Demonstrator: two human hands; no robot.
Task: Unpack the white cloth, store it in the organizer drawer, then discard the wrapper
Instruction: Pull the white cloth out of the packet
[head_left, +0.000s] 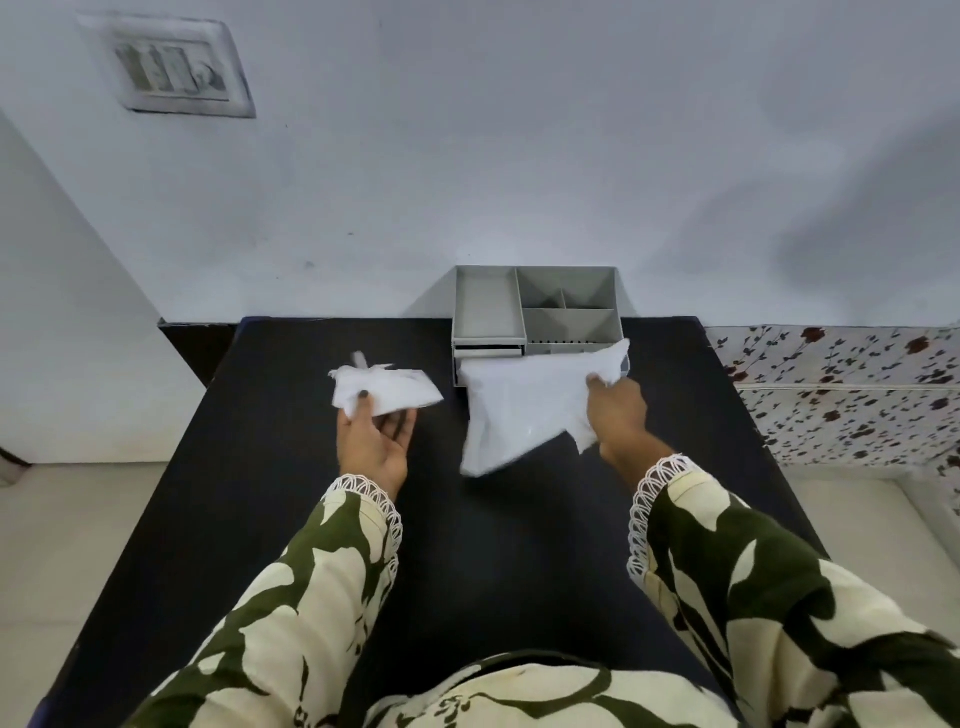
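the white cloth hangs in the air over the black table, pinched at its upper right corner by the right hand. it drapes down and to the left from that grip, its lower tip just above the table's middle, and its top edge covers the lower front of the organizer. the picture is blurred around the cloth, so whether it touches the organizer cannot be told.

the left hand is palm up near the middle of the table, left of the cloth and apart from it. its thumb and fingers are closed on the wrapper, a crumpled, whitish thing held above the table surface. no print or label can be read on the wrapper or the cloth.

the organizer is grey and stands at the far edge of the table, right of centre, against the wall. its top has one long compartment on the left and smaller divided ones on the right. below the long compartment a drawer front shows; how far it is pulled out cannot be told. no brand shows on it.

a switch plate sits high on the wall to the left, too blurred to read. both sleeves are cream and dark green with lace cuffs. a flowered fabric lies beyond the table's right edge.
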